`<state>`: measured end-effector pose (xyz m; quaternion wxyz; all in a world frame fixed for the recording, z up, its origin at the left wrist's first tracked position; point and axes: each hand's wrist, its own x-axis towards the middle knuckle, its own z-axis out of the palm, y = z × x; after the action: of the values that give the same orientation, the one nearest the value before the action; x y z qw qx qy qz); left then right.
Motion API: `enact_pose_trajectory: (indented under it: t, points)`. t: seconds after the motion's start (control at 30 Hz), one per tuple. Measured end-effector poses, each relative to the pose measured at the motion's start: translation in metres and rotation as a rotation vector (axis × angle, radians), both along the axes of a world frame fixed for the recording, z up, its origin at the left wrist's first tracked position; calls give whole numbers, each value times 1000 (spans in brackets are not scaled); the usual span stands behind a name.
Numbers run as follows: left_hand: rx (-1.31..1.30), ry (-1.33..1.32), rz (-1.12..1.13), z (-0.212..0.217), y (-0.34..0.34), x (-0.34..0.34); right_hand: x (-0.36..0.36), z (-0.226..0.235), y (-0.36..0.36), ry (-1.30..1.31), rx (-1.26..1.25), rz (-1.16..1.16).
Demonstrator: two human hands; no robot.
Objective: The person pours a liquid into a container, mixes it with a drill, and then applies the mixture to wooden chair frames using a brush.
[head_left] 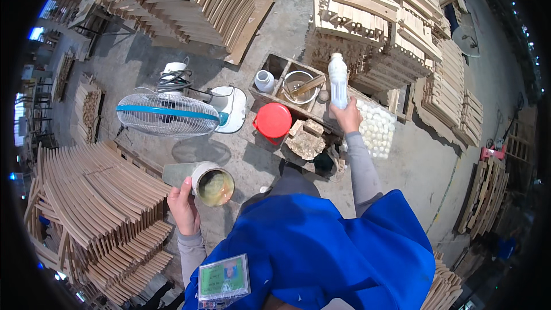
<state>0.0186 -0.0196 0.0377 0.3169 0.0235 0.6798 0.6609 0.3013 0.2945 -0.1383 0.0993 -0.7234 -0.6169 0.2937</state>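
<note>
My left hand (185, 209) is closed on the side of a round, open-mouthed container (202, 167). Its mouth is tipped toward me, and yellow-green smears coat the inside. My right hand (346, 117) grips the lower part of a white plastic bottle (338, 74), whose narrow neck points away from me. The bottle is above the right end of a wooden divided box (277, 56). Inside that box are a white wide-necked jar (264, 81) and a metal bowl (291, 97) with a wooden piece across it.
A red-lidded container (274, 119) and rough blocks (306, 143) are in front of me. Many white round pieces (376, 132) lie at right. The floor fan (166, 116) stands left with its cord. Stacks of curved wooden parts (103, 183) and slats (373, 17) surround me.
</note>
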Motion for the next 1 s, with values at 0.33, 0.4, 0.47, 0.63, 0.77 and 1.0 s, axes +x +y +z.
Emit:
enact_pose_trajectory:
  t: [0.33,0.4,0.47,0.63,0.77,1.0]
  points:
    - [-14,7,58,2,0,-3,15,-3,-2,93,25,149]
    - [-38,4,80,5,7,1,12,5,5,103,5,215]
    - [-49,11,115,4,8,4,-3,15,4,-20,184,250]
    - [-87,-8,135,2,10,1,-55,14,6,326,500,414]
    - [-95,-3,196,9,29,8,-127,5,11,294,539,662]
    - [-87,-6,294,10,21,4,-177,-27,40,170,321,764]
